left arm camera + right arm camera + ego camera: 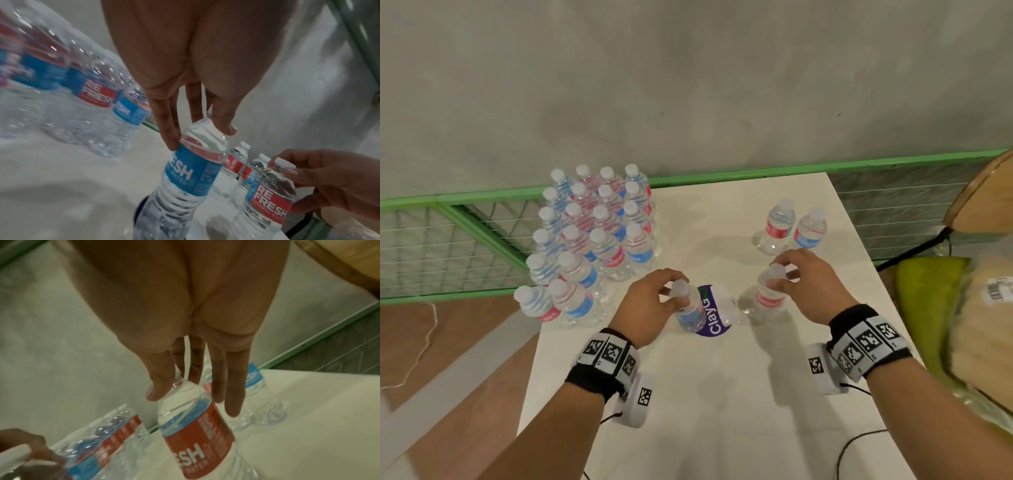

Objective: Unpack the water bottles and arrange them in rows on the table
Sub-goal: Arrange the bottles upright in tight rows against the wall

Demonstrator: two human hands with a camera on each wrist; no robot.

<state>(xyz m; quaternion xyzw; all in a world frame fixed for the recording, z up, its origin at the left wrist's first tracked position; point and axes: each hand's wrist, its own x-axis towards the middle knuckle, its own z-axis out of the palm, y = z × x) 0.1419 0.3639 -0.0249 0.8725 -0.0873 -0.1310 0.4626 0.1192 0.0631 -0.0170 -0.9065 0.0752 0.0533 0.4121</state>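
My left hand (654,298) pinches the neck of a water bottle (690,308) with its blue label side showing (191,170), held over a purple sticker (714,317) on the white table (688,394). My right hand (796,281) grips the cap end of a second bottle (768,294), red label facing the wrist camera (197,439). Two bottles (779,226) (810,228) stand upright side by side at the far right. A large pack of several bottles (589,240) stands at the table's far left, partly over the edge.
A green-framed wire fence (465,233) runs behind the table under a grey wall. A wooden chair back (986,195) and a green cushion (924,287) sit to the right. Brown floor (448,342) lies to the left. Cables trail near the front.
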